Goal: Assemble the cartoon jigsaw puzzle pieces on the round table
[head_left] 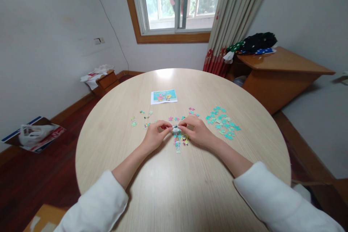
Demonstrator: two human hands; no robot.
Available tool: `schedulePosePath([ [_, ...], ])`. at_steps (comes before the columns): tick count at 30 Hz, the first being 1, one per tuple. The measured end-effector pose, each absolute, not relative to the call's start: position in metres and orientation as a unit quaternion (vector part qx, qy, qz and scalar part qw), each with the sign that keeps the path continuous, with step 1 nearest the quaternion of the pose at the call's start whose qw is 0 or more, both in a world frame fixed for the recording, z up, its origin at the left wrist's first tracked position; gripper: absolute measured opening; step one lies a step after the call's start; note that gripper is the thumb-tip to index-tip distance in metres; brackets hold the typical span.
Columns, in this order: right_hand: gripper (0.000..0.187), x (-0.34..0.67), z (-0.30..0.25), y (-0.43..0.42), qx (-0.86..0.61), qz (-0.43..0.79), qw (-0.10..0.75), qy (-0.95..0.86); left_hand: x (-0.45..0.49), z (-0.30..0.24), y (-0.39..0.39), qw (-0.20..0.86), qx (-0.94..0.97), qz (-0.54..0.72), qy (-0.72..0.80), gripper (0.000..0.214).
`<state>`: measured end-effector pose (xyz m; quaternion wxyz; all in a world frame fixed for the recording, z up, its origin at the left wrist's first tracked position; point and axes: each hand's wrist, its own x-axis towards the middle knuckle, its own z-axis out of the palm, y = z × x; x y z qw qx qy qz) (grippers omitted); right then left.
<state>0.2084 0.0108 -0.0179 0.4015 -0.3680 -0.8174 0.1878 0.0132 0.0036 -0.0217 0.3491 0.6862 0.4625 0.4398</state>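
Between both hands, above the middle of the round table, is a small whitish jigsaw puzzle piece (176, 129). My left hand (157, 132) pinches its left side with thumb and forefinger. From the right, my right hand (196, 129) pinches the same piece. Just below the fingertips lie a few joined puzzle pieces (177, 144) in a narrow upright strip, and a yellow cartoon piece (185, 139) sits against its right side. Pink and teal pieces (176, 119) lie just beyond the fingers. Whether the held piece is one or several joined is too small to tell.
A pile of teal puzzle pieces (224, 122) spreads to the right. Several loose pieces (134, 124) are scattered at left. A printed cartoon picture (164, 96) lies farther back on the table (174, 195). Beyond the table stand a wooden desk (285, 61) and a window.
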Motion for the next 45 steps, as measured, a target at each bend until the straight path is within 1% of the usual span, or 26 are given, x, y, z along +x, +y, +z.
schedulePosePath([
  [7, 0.011, 0.2083, -0.0182, 0.0104, -0.363, 0.191, 0.397, -0.821, 0.0119, -0.0205, 0.0032, 0.339, 0.695, 0.436, 0.460, 0.009],
  [19, 0.015, 0.2073, -0.0167, 0.0088, -0.366, 0.204, 0.383, -0.823, 0.0117, -0.0245, 0.0037, 0.328, 0.701, 0.452, 0.444, 0.007],
  [31, 0.013, 0.2070, -0.0179, 0.0096, -0.362, 0.201, 0.381, -0.827, 0.0104, -0.0221, 0.0032, 0.316, 0.710, 0.446, 0.445, 0.007],
  [38, 0.015, 0.2076, -0.0178, 0.0092, -0.356, 0.198, 0.382, -0.829, 0.0096, -0.0230, 0.0035, 0.315, 0.710, 0.443, 0.447, 0.007],
  [45, 0.011, 0.2077, -0.0184, 0.0099, -0.363, 0.191, 0.388, -0.825, 0.0096, -0.0235, 0.0040, 0.318, 0.707, 0.446, 0.448, 0.008],
])
